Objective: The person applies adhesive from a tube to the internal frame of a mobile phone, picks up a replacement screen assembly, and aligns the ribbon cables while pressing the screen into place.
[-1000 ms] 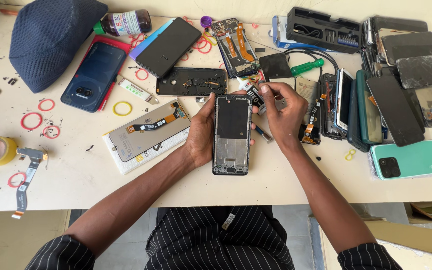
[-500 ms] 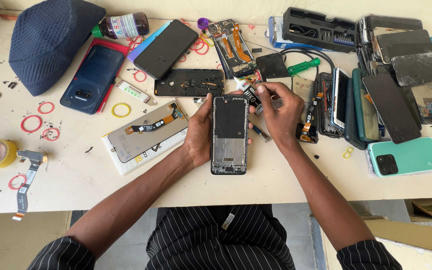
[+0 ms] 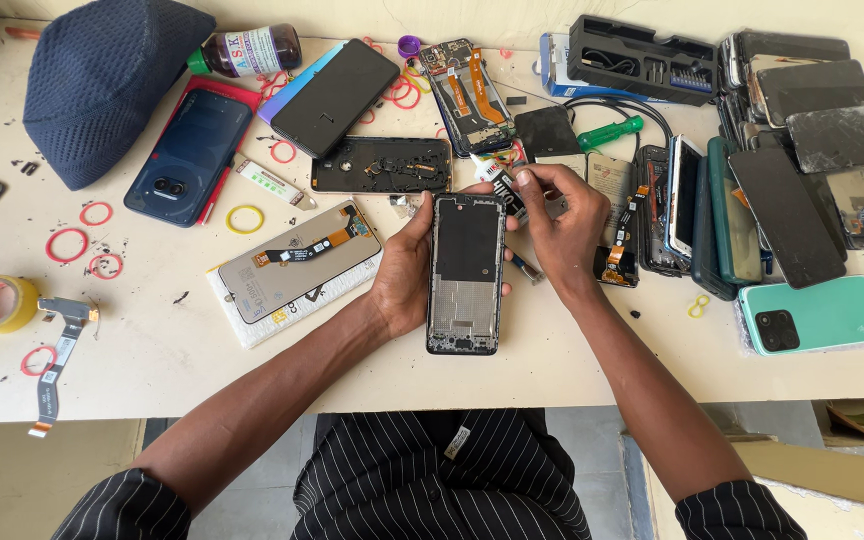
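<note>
A person's left hand (image 3: pixel 407 275) clamps a bare phone frame (image 3: pixel 465 272) flat on the table (image 3: pixel 152 370), fingers wrapped round its left edge. Just beyond the frame's top, the right hand (image 3: pixel 562 225) pinches a small glue tube (image 3: pixel 497 182), nozzle toward the frame's upper corner. Adhesive work appears under way; a steady, thin bead along the rim seems needed. Farther off lie a screen panel (image 3: pixel 297 255) and cap (image 3: pixel 102 85).
</note>
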